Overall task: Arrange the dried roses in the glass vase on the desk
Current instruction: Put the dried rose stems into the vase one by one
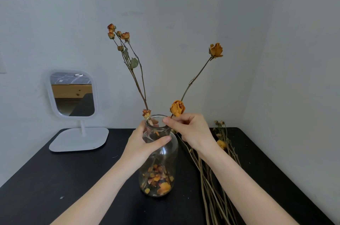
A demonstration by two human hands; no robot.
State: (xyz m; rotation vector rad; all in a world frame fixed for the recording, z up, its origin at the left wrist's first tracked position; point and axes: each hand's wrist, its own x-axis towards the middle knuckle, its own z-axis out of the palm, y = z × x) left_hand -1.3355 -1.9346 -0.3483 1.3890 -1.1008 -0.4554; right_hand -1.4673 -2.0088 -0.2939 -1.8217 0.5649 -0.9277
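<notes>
Left hand [147, 143] wrapped round neck of glass vase [159, 165], thumb across the front. Right hand [189, 131] pinched narrow on stems at the rim, beside a short-stemmed yellow rose [177, 107]. Vase clear, narrow neck, wider body, upright mid-desk [55, 178]; loose orange petals [158, 180] piled in the bottom. Spray of small orange-red buds [118, 35] leaning left out of the mouth, leaves dull green. Tall yellow rose [216, 50] leaning right, thin brown stem. Spare dried stems [213, 178] flat on desk, right of vase. White mirror [72, 94] back left.
</notes>
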